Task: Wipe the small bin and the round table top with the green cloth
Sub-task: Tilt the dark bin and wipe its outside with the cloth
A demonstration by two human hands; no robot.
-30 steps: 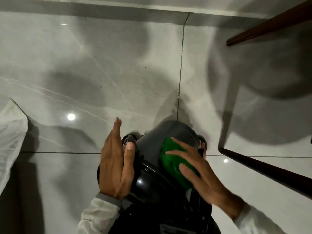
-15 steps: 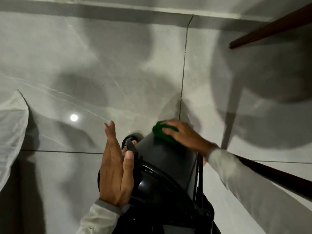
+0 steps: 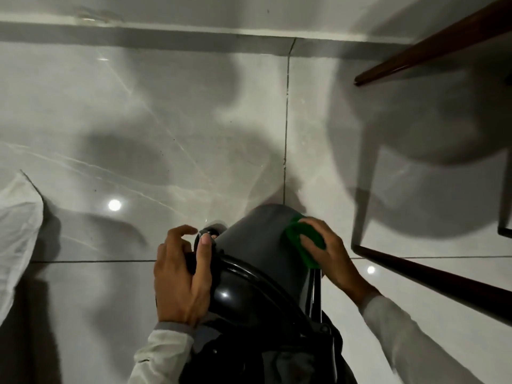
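The small dark grey bin (image 3: 257,239) lies tilted, its base pointing away from me and its black rim and lid near my body. My left hand (image 3: 180,275) grips the bin's left side at the rim, thumb on top, fingers curled. My right hand (image 3: 329,253) presses the green cloth (image 3: 297,239) flat against the bin's right side wall. The round table top is out of view; only its dark wooden legs (image 3: 432,275) show at the right.
Glossy grey floor tiles (image 3: 138,134) fill the view, with a wall skirting (image 3: 166,26) at the far edge. A white fabric (image 3: 19,225) hangs at the left. Another wooden leg (image 3: 432,42) crosses the top right corner.
My right hand slid the green cloth from the bin's far end round to its right side. My left hand went from flat and open to curled around the bin's rim.
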